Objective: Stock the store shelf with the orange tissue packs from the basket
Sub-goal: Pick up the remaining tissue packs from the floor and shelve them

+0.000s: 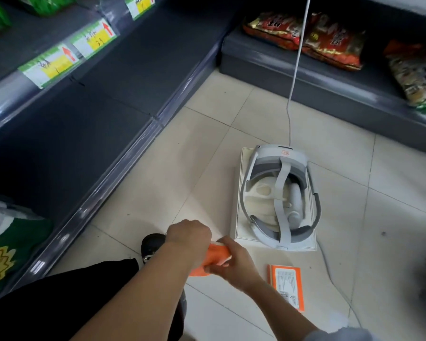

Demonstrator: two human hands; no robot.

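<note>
Crosswise, left hand [188, 233] and right hand [233, 264] grip the orange tissue pack [215, 254].

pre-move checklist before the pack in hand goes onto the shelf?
1. Grip on orange tissue pack: ok, left hand and right hand both hold it.
2. Room on lower shelf: ok, the deck in view is bare.
3. Path to shelf: ok, headset and cable lie to the right, away from it.
4. Second pack: not ok, lying on the floor tiles.
5. Basket: cannot tell, not in view.
</note>
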